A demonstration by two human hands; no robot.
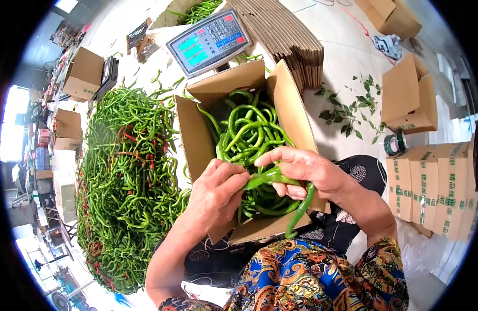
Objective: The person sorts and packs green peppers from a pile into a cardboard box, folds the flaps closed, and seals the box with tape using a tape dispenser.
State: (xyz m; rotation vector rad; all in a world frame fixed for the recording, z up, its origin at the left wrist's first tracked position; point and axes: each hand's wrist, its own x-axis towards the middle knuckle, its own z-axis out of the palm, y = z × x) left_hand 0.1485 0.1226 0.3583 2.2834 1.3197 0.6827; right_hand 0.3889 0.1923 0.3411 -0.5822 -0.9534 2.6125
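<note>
Above an open brown cardboard box [296, 115], my left hand [218, 191] and right hand [312, 173], both pinched narrow, hold at least one long, glossy green pepper [270, 177], apparently for piece-by-piece handling, where letting go calls for easing each pinch.

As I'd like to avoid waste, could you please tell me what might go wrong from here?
Bent too far, the held green peppers between the left hand and right hand might snap. Red peppers in the pile beside the open carton could get mixed with the green ones inside it.
</note>
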